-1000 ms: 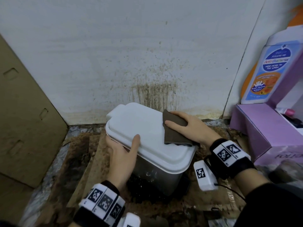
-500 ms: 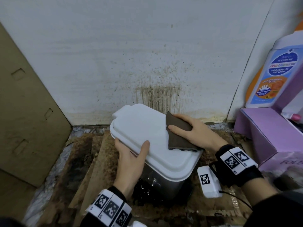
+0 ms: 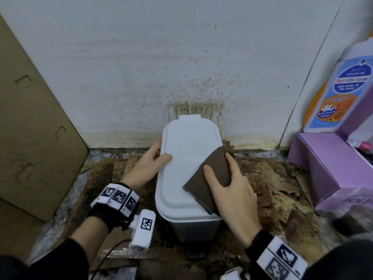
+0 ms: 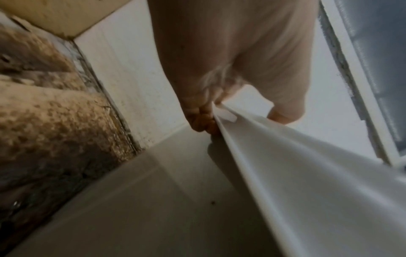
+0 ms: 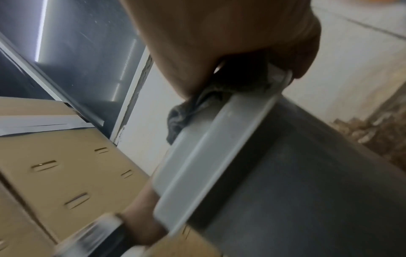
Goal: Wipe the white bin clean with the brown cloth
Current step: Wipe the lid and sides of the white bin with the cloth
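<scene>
The white bin (image 3: 182, 158) stands lid down in front of a stained wall; its grey body (image 3: 193, 229) shows below the lid. My left hand (image 3: 149, 164) grips the lid's left edge, thumb on top; in the left wrist view its fingers (image 4: 203, 121) curl under the rim (image 4: 274, 156). The brown cloth (image 3: 210, 178) lies over the lid's right side and hangs past its edge. My right hand (image 3: 232, 190) holds it there, thumb on top and fingers over the right rim. In the right wrist view the cloth (image 5: 186, 113) bunches between palm and lid (image 5: 208, 156).
A flat cardboard sheet (image 3: 30, 118) leans at the left. A purple box (image 3: 323, 168) and a large wash bottle (image 3: 343, 93) stand at the right. Dirty, torn cardboard (image 3: 272, 188) covers the floor around the bin. The wall (image 3: 191, 110) behind it is splattered brown.
The bin has turned so its long side points at the wall. My left hand has shifted up along the left edge; my right hand has drawn the cloth toward me along the right rim.
</scene>
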### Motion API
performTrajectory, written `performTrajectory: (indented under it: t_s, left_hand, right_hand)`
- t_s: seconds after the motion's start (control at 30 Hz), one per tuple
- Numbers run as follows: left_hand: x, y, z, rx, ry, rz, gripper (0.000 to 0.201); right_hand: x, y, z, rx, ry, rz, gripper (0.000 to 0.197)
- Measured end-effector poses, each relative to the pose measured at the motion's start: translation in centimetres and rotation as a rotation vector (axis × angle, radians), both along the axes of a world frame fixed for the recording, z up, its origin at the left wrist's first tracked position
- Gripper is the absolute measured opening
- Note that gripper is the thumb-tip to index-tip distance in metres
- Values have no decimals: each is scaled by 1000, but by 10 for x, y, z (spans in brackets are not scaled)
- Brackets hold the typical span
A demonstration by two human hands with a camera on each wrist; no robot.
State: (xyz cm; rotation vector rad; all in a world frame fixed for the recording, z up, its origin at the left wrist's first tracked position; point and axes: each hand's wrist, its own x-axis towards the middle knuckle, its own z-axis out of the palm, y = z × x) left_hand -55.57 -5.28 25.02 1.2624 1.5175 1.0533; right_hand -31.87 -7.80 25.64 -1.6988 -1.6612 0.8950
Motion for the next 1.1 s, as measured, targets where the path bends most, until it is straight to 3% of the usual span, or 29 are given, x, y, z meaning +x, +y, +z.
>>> performTrajectory:
  t_s: [0.17, 0.4, 0.47, 0.53, 0.7, 0.83, 0.93, 1.1]
  left_hand:
    - [-4, 5, -8, -24, -16, -43, 63]
    - [6, -12, -8, -43, -36, 57, 60]
    - [8, -21, -10, -75, -18, 114, 73]
    - [8, -31, -15, -71, 37, 120, 74]
    - [5, -48, -31, 94, 199, -61, 96]
    - [5, -50, -33, 104, 237, -87, 117]
    - [3, -51, -31, 108, 246, -67, 113]
    - [7, -56, -24, 181, 346, -25, 92]
  right_hand:
    - [-2, 0, 1, -58, -19, 33, 77]
    - [0, 6, 11, -57, -311, 117, 76]
    - [1, 12, 13, -13, -356, 147, 75]
    - [2, 23, 14, 85, -457, 203, 75]
    - [2, 67, 16, 155, -634, 433, 75]
    - [-12, 94, 18, 122, -707, 550, 75]
    - [-24, 101, 18, 115, -717, 558, 76]
    - [-32, 78, 14, 106, -656, 425, 73]
